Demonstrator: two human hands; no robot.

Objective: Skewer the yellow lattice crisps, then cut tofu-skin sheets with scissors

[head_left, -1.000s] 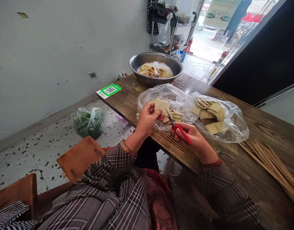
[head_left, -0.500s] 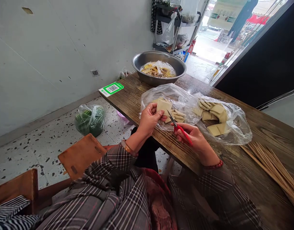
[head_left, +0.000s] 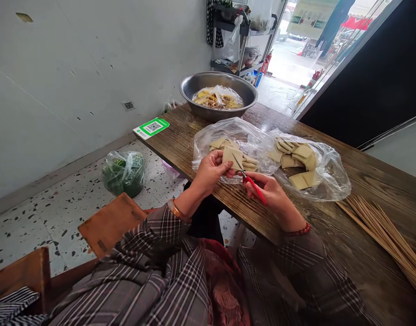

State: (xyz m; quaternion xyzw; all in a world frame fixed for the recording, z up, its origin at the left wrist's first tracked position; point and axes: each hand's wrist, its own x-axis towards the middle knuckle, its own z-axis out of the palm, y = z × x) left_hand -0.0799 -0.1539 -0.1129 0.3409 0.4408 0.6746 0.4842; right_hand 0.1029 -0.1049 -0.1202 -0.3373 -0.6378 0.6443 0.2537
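My left hand (head_left: 209, 171) pinches a pale beige square sheet (head_left: 229, 155), which looks like tofu skin, between thumb and fingers. Red-handled scissors (head_left: 255, 190) are gripped in my right hand (head_left: 273, 194). Their dark blades point up and left and overlap the right part of the sheet; whether they are cutting into it I cannot tell. Just behind my hands an open clear plastic bag (head_left: 205, 147) holds several loose beige pieces (head_left: 249, 162). A second clear bag (head_left: 335, 179) lies to the right, with folded stacks of beige sheets (head_left: 304, 156) in it.
A steel basin (head_left: 187, 93) with bagged yellowish food stands at the table's far end. Thin wooden skewers (head_left: 380, 231) lie at the right. A green QR card (head_left: 151, 127) sits on the left corner. A bag of greens (head_left: 123, 174) and a wooden stool (head_left: 109, 222) are left of the table.
The scissor blades have moved left, from beside the sheet to over its right part. The whole view has shifted slightly. Both hands keep their grips.
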